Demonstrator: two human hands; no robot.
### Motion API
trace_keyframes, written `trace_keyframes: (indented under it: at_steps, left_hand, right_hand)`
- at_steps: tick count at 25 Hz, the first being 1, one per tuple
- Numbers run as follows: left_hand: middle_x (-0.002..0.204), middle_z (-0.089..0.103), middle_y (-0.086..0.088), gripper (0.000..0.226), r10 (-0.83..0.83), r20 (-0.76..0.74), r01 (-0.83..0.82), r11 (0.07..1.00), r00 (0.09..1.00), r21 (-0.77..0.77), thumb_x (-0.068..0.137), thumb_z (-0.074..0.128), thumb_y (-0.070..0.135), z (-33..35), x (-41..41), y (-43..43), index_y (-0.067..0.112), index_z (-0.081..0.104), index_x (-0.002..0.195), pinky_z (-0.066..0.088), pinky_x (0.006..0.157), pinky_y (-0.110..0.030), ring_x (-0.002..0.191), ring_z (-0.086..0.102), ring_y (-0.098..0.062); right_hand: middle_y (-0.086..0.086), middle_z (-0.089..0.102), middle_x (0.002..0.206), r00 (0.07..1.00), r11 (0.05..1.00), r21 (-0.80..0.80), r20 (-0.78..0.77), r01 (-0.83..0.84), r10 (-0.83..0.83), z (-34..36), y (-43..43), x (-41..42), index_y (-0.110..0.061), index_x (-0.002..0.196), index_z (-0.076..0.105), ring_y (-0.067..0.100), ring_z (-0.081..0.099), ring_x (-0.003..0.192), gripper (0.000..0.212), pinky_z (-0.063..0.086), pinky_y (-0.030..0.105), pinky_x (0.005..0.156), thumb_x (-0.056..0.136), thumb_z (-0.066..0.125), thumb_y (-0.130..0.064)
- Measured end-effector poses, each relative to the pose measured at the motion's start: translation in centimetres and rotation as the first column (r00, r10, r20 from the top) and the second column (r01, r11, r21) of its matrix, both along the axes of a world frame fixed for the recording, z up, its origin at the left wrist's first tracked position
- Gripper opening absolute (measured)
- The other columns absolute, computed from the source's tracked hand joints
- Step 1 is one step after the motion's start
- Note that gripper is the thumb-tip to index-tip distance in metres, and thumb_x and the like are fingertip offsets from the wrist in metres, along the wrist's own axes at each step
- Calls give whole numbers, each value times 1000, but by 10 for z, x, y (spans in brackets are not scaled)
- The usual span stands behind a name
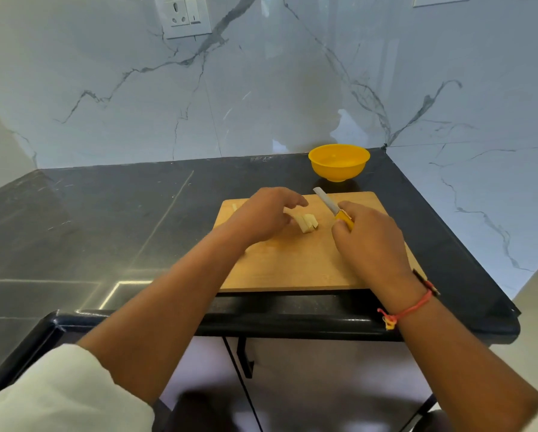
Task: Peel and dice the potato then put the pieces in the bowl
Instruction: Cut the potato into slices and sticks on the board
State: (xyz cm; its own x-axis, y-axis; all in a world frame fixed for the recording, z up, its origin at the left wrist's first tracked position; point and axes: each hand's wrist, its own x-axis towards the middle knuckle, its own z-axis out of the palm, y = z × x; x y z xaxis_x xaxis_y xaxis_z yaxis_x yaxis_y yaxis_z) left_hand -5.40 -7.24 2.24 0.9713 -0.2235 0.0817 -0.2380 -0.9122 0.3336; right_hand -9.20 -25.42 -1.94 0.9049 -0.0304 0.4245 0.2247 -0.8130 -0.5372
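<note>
On the cutting board: potato strips between both hands.
Left hand: fingers relaxed, just beside strips.
Right hand: grips knife.

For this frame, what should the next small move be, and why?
Probably lower the knife in the right hand across the potato strips for a crosswise cut. The strips lie together on the cutting board, long and undiced; the blade is clear of them, the left hand is right beside them, and the bowl looks empty.
</note>
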Motion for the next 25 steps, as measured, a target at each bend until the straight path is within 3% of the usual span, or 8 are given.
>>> trace_keyframes:
  at_steps: [3,9,13,18,25]
  left_hand:
    - [141,57,4,53,-121,-95,131,986,988,106,91,68,10,1,10,-3,32,57,137,45,103,-33,123,55,-20]
    - [137,59,7,47,-243,-193,273,950,951,152,91,69,14,7,23,-7,32,61,133,43,108,-38,125,53,-17]
    - [135,59,6,43,-247,-205,274,955,947,112,90,70,25,6,23,-7,29,62,132,44,103,-32,117,55,-13]
    - [127,58,4,33,-238,-170,264,952,956,154,93,67,31,4,22,-6,27,66,125,50,97,-34,108,57,-15]
    - [104,59,10,28,-224,-124,245,949,967,199,90,68,38,3,9,18,25,66,116,44,75,-16,84,54,-7]
  right_hand:
    - [0,68,113,1000,998,64,-23,10,-9,-11,0,10,-22,137,56,7,51,85,41,44,23,71,98,50,-30]
    - [-4,70,102,999,999,39,28,27,-28,-20,-3,12,-24,132,61,6,50,75,37,31,12,55,97,51,-33]
    - [-6,68,95,999,1000,16,39,22,-23,-20,-2,10,-26,130,62,7,51,74,35,33,13,55,98,51,-36]
    - [-7,68,95,999,1000,-16,28,23,-22,-20,0,9,-27,130,61,7,51,76,36,35,17,57,98,51,-37]
    - [-10,63,85,998,999,-38,56,-19,21,-18,3,3,-28,122,65,7,53,70,31,32,13,52,96,52,-37]
